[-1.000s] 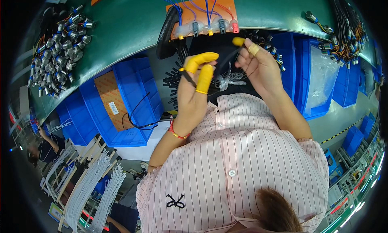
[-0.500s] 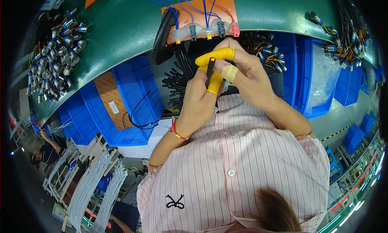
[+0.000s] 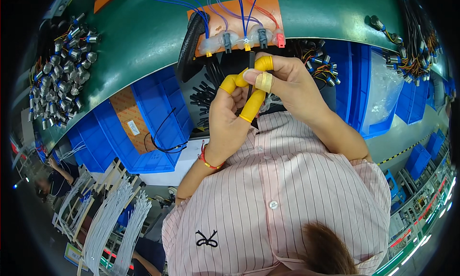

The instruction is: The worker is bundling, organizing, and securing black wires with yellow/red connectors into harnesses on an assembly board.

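Black tube (image 3: pixel 251 60), grasped by left hand (image 3: pixel 229 115) and right hand (image 3: pixel 294 86); now raised, bringing its end near yellow connector (image 3: pixel 247 47), bench's (image 3: pixel 139 41) near edge.

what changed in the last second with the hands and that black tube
The right hand came left and toward the body, and its thumb and finger now pinch the black tube. The left hand held it alone at first; the tube has moved right and away from the body, toward the orange board. The blue bins stayed put.
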{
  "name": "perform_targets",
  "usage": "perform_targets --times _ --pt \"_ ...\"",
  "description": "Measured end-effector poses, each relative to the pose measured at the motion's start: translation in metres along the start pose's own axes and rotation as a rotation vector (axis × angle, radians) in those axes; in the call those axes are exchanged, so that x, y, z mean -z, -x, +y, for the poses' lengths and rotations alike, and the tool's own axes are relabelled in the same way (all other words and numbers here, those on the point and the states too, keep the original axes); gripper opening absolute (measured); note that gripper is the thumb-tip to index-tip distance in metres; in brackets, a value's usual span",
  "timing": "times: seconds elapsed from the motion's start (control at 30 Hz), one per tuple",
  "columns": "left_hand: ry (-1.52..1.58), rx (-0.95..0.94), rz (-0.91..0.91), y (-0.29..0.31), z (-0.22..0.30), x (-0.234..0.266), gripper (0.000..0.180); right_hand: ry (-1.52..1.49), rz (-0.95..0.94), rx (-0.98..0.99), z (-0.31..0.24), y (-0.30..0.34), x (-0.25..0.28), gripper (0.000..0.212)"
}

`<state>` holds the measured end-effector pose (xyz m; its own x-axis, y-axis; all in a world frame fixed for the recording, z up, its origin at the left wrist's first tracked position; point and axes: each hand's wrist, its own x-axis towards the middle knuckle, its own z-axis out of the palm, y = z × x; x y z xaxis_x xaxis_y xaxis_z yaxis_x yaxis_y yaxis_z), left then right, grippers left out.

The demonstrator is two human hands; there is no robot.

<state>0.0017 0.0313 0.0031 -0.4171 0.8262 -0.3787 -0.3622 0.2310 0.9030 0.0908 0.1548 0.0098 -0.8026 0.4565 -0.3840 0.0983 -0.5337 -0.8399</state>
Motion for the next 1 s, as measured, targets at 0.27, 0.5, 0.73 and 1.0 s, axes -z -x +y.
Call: perform_targets --times 0.27,0.5,0.73,1.0 --pt "0.161 0.036 -0.041 0.003 0.007 0.002 0.019 -0.075 -0.015 -0.135 -0.011 -0.001 -0.003 0.019" --pt "0.202 0.054 -0.083 0.001 0.006 0.005 0.02 -0.111 -0.005 -0.152 -0.012 -0.002 -0.006 0.021" --pt "0.283 0.02 -0.102 -0.001 0.006 0.003 0.024 -0.17 0.013 -0.16 -0.015 -0.002 -0.009 0.025" --pt "0.365 0.025 -0.107 -0.008 0.007 -0.001 0.022 -0.218 0.016 -0.131 -0.015 -0.005 -0.007 0.024"
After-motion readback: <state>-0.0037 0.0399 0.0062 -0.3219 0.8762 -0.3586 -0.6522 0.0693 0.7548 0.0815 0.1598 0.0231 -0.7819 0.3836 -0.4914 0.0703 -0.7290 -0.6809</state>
